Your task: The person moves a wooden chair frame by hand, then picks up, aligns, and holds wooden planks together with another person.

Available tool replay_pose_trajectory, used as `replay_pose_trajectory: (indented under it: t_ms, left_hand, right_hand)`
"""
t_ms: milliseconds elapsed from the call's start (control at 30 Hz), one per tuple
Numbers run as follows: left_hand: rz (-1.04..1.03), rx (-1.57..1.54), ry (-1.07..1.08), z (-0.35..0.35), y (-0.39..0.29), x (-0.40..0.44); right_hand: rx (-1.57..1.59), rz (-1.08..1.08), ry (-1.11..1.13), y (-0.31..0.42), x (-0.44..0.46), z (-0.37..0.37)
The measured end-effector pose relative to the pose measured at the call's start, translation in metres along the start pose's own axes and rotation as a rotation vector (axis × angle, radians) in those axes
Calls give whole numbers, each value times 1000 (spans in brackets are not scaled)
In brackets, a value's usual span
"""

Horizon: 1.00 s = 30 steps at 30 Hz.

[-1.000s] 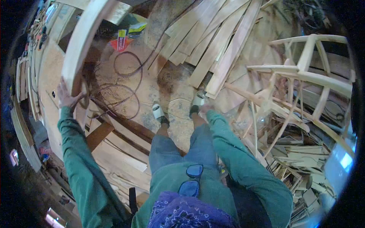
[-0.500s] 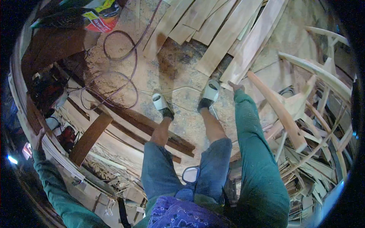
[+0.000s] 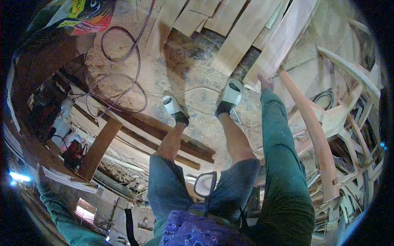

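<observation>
My right hand (image 3: 266, 83) is at the near end of a long pale wooden board (image 3: 283, 41), its thumb lying over the top face and the other fingers mostly hidden. This board lies beside several similar planks (image 3: 234, 41) on the floor. Far out on the left, my left hand (image 3: 40, 175) is against the edge of a stack of thin pale strips or boards (image 3: 69, 179). Its fingers are dim and blurred, so I cannot make out their grip.
A curved wooden piece (image 3: 312, 123) and chair-like frames (image 3: 349, 106) stand at the right. A purple hose (image 3: 139, 69) coils over the sawdust floor. Dark beams (image 3: 164, 141) lie left of my feet. A brown panel (image 3: 98, 149) and a red machine (image 3: 74, 152) are at the left.
The whole view has shifted and tilted slightly. My right hand remains at the board's end, and my left hand appears lower in view beside the strips.
</observation>
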State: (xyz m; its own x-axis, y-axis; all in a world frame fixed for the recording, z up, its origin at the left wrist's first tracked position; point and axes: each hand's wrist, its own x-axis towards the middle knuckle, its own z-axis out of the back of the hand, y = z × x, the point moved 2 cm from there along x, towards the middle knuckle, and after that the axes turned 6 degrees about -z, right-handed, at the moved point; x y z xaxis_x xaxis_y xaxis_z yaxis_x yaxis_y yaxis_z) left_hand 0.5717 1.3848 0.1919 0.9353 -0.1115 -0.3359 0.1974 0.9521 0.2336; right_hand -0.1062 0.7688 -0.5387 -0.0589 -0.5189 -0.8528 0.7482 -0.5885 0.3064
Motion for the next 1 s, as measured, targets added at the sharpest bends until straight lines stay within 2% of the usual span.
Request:
replay_pose_trajectory:
  t_ms: [33, 133, 267, 433, 533, 633, 667, 767, 867, 1000]
  left_hand:
    - [2, 4, 1, -3, -4, -2]
    - [5, 9, -6, -10, -14, -6]
    - [7, 10, -3, -21, -20, -7]
    - [-7, 31, -11, -14, -30, -7]
    - [-18, 47, -17, -14, -33, -7]
    - [-31, 43, -26, -12, -32, -8]
    - [-35, 41, -26, -13, -31, -8]
    - [-60, 30, -27, -15, -28, -3]
    - [-98, 19, -39, -10, -23, 1]
    - [-173, -27, -61, -2, -5, 20]
  right_hand:
    - [-24, 70, -12, -11, 3, 3]
    - [370, 127, -132, -33, -17, 14]
    - [208, 17, 50, -54, -9, 27]
    - [58, 35, 13, -66, 15, -13]
    - [207, 148, -16, -78, 28, -26]
    - [320, 18, 106, -90, 43, -14]
    - [292, 64, 31, -85, 38, -7]
    - [433, 49, 109, -75, 25, -5]
    - [289, 138, 17, -65, 3, -6]
    - [354, 199, 15, -20, -71, 12]
